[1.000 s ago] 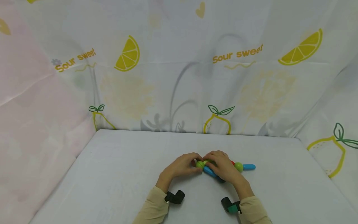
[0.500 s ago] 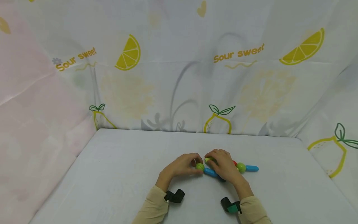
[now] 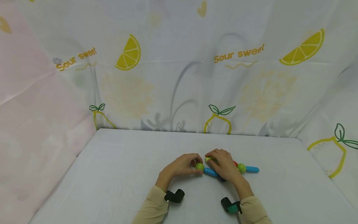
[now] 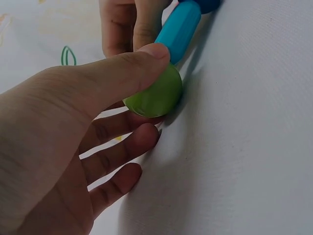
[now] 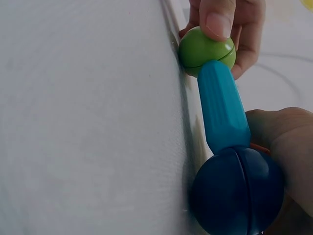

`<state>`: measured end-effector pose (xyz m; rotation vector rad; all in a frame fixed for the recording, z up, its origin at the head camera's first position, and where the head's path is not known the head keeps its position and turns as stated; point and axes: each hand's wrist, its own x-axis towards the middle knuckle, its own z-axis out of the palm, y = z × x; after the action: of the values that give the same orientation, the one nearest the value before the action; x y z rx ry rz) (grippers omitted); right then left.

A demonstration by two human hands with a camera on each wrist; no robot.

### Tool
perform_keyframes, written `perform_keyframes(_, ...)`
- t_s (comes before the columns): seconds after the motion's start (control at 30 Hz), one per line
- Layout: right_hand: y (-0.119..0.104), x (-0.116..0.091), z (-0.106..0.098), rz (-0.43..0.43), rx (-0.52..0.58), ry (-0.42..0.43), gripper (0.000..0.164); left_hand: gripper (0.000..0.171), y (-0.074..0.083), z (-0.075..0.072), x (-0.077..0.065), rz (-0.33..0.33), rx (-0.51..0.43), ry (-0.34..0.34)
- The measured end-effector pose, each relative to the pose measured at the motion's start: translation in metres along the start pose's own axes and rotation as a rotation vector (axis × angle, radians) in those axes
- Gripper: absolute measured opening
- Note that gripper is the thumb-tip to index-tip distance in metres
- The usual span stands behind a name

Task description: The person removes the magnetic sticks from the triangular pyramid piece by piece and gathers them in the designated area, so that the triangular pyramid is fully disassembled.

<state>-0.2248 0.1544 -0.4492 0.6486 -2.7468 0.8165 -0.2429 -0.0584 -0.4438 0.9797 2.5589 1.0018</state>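
left hand (image 3: 184, 165) pinches green ball (image 3: 199, 167) | right hand (image 3: 224, 163) grips yellow-green piece (image 3: 208, 159) | blue rod (image 3: 210, 172) — long axis from ball toward right hand

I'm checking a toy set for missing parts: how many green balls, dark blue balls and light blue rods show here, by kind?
Glossy green round balls: 2
Glossy dark blue round ball: 1
Light blue faceted rods: 2
Total: 5
Not counted: the partly hidden yellow-green piece and red piece by the right hand.
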Motion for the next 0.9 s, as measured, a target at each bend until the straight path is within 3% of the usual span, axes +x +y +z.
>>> perform_keyframes(0.33, -0.001, 0.0, -0.001, -0.009, 0.004, 0.001, 0.018, 0.032, -0.001, -0.001, -0.002, -0.029, -0.032, -0.036)
perform_keyframes(0.9, -0.011, -0.002, -0.009, -0.02, 0.048, 0.011, 0.016, 0.033, -0.006, -0.001, -0.002, 0.0, -0.045, -0.05)
